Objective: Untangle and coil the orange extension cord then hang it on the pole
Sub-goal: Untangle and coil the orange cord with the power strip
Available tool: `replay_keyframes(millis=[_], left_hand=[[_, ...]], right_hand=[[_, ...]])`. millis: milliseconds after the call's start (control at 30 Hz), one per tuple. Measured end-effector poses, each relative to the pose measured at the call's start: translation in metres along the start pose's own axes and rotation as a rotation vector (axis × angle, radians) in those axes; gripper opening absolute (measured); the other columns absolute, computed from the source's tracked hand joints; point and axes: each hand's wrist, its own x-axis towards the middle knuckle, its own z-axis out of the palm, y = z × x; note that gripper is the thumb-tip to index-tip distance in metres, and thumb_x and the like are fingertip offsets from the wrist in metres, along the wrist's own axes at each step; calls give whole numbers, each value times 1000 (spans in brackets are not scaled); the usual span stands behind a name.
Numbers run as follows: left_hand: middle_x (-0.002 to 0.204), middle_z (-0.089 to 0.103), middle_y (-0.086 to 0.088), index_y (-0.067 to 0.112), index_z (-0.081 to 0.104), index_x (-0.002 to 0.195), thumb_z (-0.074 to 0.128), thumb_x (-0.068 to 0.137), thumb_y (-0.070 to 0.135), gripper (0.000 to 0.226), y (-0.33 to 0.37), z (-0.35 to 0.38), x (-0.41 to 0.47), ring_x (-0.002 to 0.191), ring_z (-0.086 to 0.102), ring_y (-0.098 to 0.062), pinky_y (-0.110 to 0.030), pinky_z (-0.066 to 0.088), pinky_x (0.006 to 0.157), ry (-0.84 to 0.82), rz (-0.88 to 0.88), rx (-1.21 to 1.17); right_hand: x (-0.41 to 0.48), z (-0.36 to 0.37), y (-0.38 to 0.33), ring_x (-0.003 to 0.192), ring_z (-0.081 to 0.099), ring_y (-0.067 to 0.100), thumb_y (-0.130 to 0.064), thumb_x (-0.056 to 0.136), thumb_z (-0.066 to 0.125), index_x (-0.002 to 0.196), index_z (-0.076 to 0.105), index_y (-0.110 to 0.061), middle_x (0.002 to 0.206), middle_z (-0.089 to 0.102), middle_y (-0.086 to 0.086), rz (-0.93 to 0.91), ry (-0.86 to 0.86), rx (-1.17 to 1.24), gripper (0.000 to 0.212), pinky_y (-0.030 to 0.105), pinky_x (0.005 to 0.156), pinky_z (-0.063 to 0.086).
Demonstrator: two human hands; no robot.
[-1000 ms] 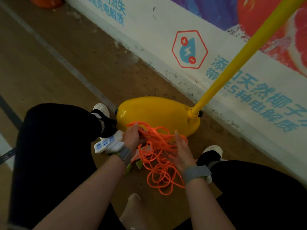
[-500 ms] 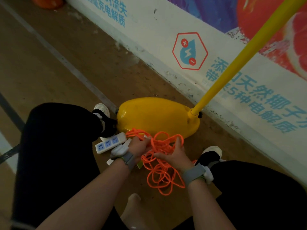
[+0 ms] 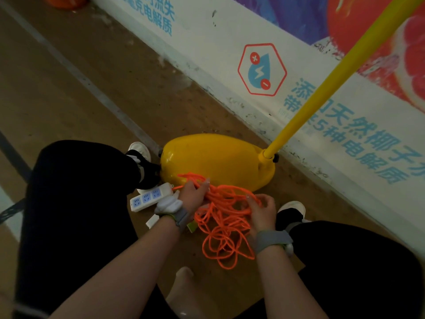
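Both hands have drawn apart since half a second ago: the right hand (image 3: 262,210) has slid out toward three o'clock of the tangle, and the left hand (image 3: 192,195) has edged up toward the yellow base (image 3: 218,157).

The cord (image 3: 224,229) sits on the floor (image 3: 92,100) between the person's knees, at six o'clock of the base. Its upper strands are lifted into the hands and its lower loops are heaped loosely below. The left hand's fingers are wrapped round a bunch of strands. The right hand's fingers are curled and seem to pinch a strand or two at the heap's three o'clock edge, though the dim light hides exactly which. A white power strip (image 3: 149,196) lies at nine o'clock of the heap, just beside the left wrist. The pole (image 3: 322,95) rises from the base toward one o'clock, with nothing hung on the part in view.

By the look of it the job is in its early stage. The loops cross one another without order and no tidy coil has formed, so the untangling is in hand, while the coiling and the hanging are both left to do.
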Motion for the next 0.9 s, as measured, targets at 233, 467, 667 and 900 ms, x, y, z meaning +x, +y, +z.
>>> replay_keyframes(millis=[233,467,667,900], left_hand=[[80,58,-29,8,56,87,49,65,73,68,-25,-15,47,77,64,-42,-62,52,75,187,27,28],[111,62,-26,0,56,113,38,94,34,43,1,-25,32,100,62,-43,-53,52,88,340,-100,18],[55,60,-9,7,55,66,37,102,32,47,4,-32,23,55,63,-27,-32,54,55,341,-108,-20],[57,48,-2,12,49,75,45,95,8,21,6,-21,8,44,45,-6,-16,42,48,-287,-471,-371]], right_hand=[[-5,4,-17,66,59,20,-4,88,62,112,62,-2,77,62,10,96,-149,179,24,32,61,50],[-20,6,-35,64,67,22,5,84,61,96,61,-1,73,68,16,76,-335,158,14,36,66,57],[-41,13,-47,59,70,18,2,90,53,87,59,1,66,71,13,143,-530,169,6,28,55,58],[-34,8,-62,28,44,4,-6,96,43,76,55,-6,37,47,-2,363,-380,627,23,13,33,39]])
